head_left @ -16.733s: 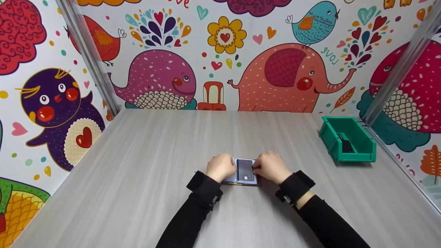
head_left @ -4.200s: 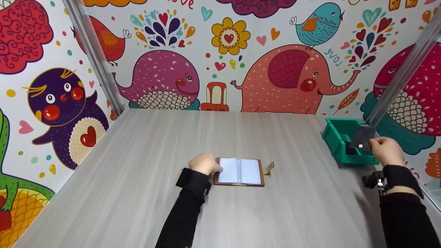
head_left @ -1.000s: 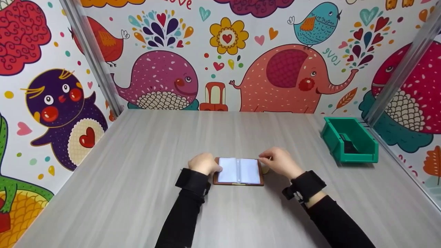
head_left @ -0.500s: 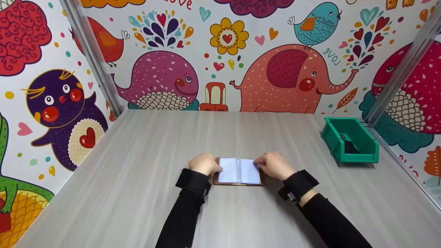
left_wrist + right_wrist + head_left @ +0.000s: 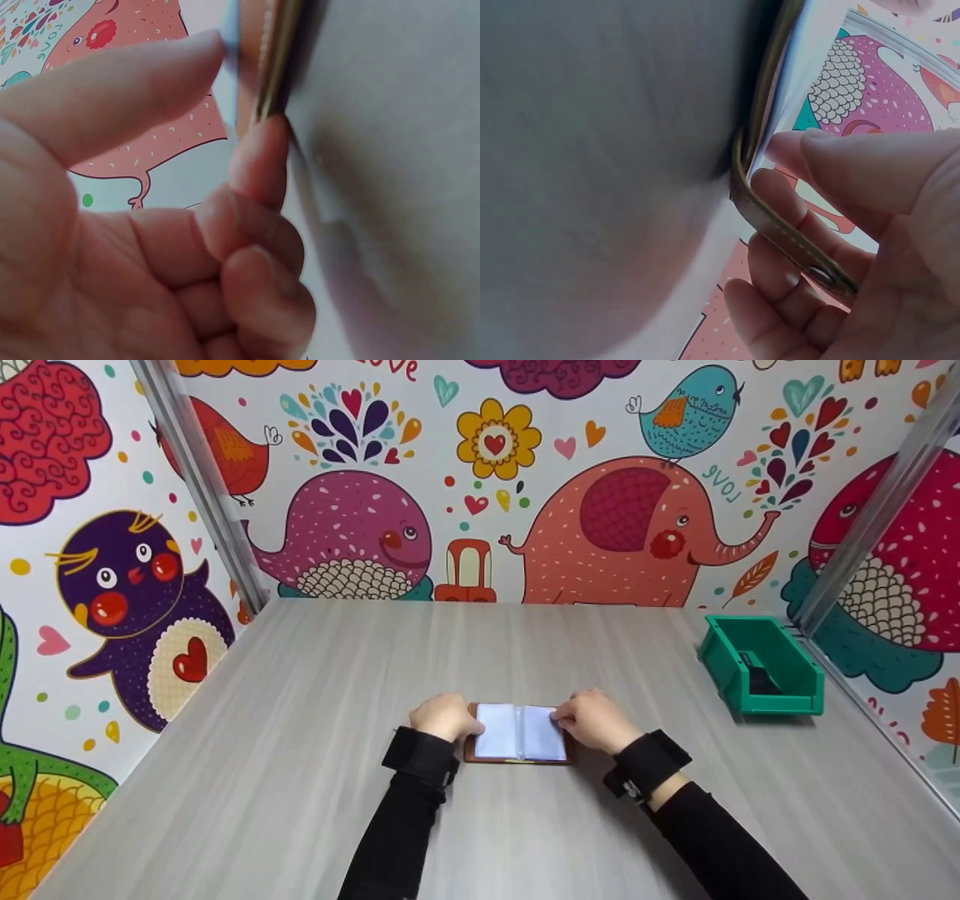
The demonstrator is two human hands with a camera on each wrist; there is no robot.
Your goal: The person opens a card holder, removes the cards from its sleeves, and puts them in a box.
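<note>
A brown card holder (image 5: 470, 750) lies spread open on the table, its pale plastic sleeves (image 5: 498, 735) facing up. My left hand (image 5: 442, 715) grips its left edge, with the thumb over the sleeves and curled fingers against the cover's underside in the left wrist view. At the upper right corner, my right hand (image 5: 598, 720) pinches the edge of the right-hand sleeves between thumb and index finger. In the right wrist view a brown strap (image 5: 787, 236) with a metal snap runs from the cover across my other right fingers.
A green open-front bin (image 5: 784, 705) with dark flat items (image 5: 762, 681) inside stands at the table's right side. The wood-grain table (image 5: 337, 682) meets a wall (image 5: 480, 510) printed with cartoon animals.
Earlier a dark card showed in the right sleeve, then in my right hand over the bin. That hand has since returned to the holder's right edge, now pinching the sleeves; the left hand stays.
</note>
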